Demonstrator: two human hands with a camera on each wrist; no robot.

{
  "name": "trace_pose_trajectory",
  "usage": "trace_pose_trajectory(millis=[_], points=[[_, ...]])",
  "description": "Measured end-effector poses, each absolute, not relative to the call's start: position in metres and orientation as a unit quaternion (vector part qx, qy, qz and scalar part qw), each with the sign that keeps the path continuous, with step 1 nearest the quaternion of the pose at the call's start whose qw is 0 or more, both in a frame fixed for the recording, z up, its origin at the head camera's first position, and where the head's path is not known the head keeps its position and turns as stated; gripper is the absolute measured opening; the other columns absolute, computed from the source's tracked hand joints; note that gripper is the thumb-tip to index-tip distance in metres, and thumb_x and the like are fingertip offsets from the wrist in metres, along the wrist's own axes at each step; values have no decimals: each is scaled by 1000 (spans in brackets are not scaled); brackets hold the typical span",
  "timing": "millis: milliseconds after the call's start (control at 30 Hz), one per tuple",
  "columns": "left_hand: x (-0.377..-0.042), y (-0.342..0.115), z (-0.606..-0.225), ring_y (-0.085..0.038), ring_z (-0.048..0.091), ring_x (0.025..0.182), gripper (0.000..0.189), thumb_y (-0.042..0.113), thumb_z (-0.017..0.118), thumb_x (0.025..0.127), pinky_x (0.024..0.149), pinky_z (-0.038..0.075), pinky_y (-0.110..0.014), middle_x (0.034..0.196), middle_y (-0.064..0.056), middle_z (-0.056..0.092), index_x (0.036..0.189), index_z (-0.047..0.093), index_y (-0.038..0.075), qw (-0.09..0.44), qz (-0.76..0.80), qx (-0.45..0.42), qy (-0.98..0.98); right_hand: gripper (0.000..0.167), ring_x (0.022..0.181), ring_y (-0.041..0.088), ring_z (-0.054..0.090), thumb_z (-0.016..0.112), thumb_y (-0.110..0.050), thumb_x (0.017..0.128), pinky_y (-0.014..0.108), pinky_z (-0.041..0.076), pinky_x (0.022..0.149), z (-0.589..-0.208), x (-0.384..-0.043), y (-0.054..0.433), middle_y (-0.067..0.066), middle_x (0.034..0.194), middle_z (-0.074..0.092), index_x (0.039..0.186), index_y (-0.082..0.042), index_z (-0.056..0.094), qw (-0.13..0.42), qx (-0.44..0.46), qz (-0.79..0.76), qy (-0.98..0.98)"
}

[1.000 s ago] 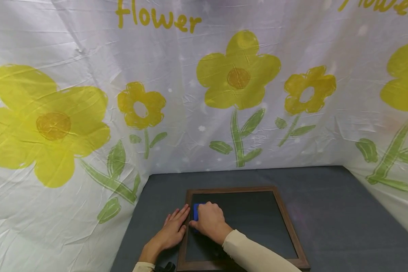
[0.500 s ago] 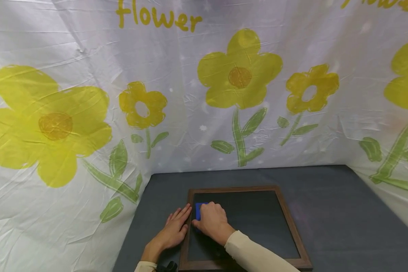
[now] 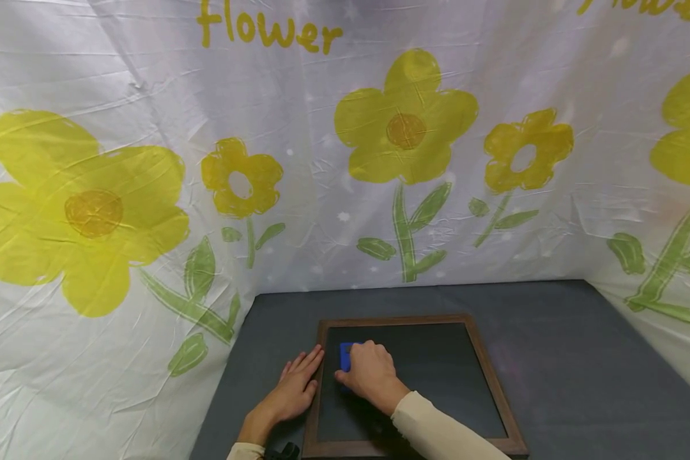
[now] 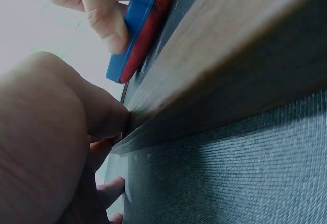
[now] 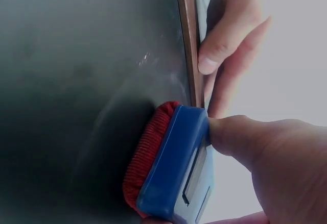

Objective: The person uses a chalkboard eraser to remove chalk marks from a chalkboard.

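My right hand (image 3: 372,375) grips a blue chalkboard eraser (image 3: 345,358) near the left side of a wood-framed chalkboard (image 3: 431,377). In the right wrist view, the red ribbed pad (image 5: 148,157) of the eraser faces the dark board surface, and the thumb lies along its blue back. Outstretched fingers of my left hand (image 3: 290,391) rest at the left edge of the wooden frame (image 4: 204,55), with the thumb against its side. Faint whitish smudges (image 5: 145,59) show on the board near the frame. The fingers on the eraser's far side are mostly hidden.
The chalkboard lies on a dark grey cloth-covered table (image 3: 575,377). A pale curtain (image 3: 316,243) printed with yellow flowers surrounds the table at the back and both sides. Something black (image 3: 284,451) sits at the left wrist.
My right hand and the eraser have shifted a little to the right, away from the frame's left side. The left hand stays in place on the frame. The head view shifted slightly at first.
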State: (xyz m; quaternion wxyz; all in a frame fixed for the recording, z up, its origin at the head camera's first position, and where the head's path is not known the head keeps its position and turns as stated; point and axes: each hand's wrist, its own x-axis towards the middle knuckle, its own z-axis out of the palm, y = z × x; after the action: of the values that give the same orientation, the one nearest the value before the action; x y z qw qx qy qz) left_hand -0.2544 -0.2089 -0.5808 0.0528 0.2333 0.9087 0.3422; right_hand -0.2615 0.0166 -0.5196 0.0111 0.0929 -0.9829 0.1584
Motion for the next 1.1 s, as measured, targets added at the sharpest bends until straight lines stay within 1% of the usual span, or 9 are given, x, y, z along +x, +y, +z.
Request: trace_pose_trajectory(millis=[100, 167, 233, 333, 467, 567, 700, 867, 1100], points=[[-254, -209, -581, -60, 22, 161, 66, 13, 54, 109, 122, 10, -84, 181, -15, 28, 172, 35, 7, 52, 336, 238, 910, 58, 71, 28, 71, 91, -58, 84, 42, 63, 62, -521, -261, 22, 12, 86, 72, 103, -4, 82, 12, 90, 161, -983], [-255, -209, -581, -61, 23, 161, 66, 13, 53, 110, 120, 11, -85, 181, -16, 28, 172, 35, 6, 49, 333, 242, 910, 57, 70, 28, 70, 91, -58, 84, 43, 63, 62, -521, -261, 27, 12, 85, 70, 101, -4, 81, 13, 88, 165, -982], [-256, -209, -581, -59, 22, 162, 66, 13, 53, 110, 122, 11, -84, 181, -15, 28, 172, 34, 6, 52, 329, 238, 912, 58, 70, 28, 70, 91, -58, 83, 44, 64, 63, -521, -261, 31, 13, 87, 71, 104, -4, 82, 14, 87, 164, -983], [-255, -207, -576, -57, 22, 164, 67, 7, 53, 108, 124, 9, -83, 181, -16, 27, 172, 34, 3, 63, 325, 229, 915, 60, 72, 29, 71, 91, -58, 83, 45, 64, 65, -520, -260, 38, 14, 88, 72, 108, -4, 82, 17, 85, 165, -983], [-254, -205, -575, -53, 22, 166, 66, 6, 53, 109, 126, 10, -81, 182, -14, 26, 173, 33, 5, 73, 308, 219, 923, 62, 75, 31, 72, 91, -58, 83, 47, 64, 67, -520, -258, 49, 14, 90, 74, 110, -3, 81, 20, 80, 164, -983], [-254, -204, -574, -54, 22, 165, 66, 5, 54, 110, 125, 11, -82, 181, -16, 27, 172, 34, 3, 72, 305, 222, 923, 64, 75, 31, 73, 91, -58, 83, 46, 64, 65, -520, -258, 58, 15, 92, 74, 113, -3, 81, 18, 74, 161, -984], [-253, -203, -573, -55, 22, 164, 65, 5, 54, 110, 124, 11, -83, 182, -16, 26, 172, 34, 3, 70, 310, 224, 921, 65, 72, 29, 72, 90, -59, 84, 44, 62, 60, -519, -258, 70, 15, 91, 74, 115, -3, 81, 10, 62, 157, -986], [-252, -204, -575, -54, 22, 165, 65, 4, 53, 109, 125, 11, -83, 182, -15, 26, 172, 34, 2, 71, 310, 218, 923, 65, 70, 28, 70, 90, -59, 84, 43, 60, 57, -517, -257, 85, 15, 90, 74, 114, -2, 80, 5, 51, 155, -987], [-252, -204, -575, -54, 22, 165, 65, 5, 53, 110, 125, 10, -83, 182, -15, 25, 172, 33, 3, 75, 311, 220, 922, 62, 69, 27, 68, 90, -57, 85, 42, 59, 56, -516, -253, 105, 14, 89, 71, 110, -2, 79, 3, 42, 151, -988]])
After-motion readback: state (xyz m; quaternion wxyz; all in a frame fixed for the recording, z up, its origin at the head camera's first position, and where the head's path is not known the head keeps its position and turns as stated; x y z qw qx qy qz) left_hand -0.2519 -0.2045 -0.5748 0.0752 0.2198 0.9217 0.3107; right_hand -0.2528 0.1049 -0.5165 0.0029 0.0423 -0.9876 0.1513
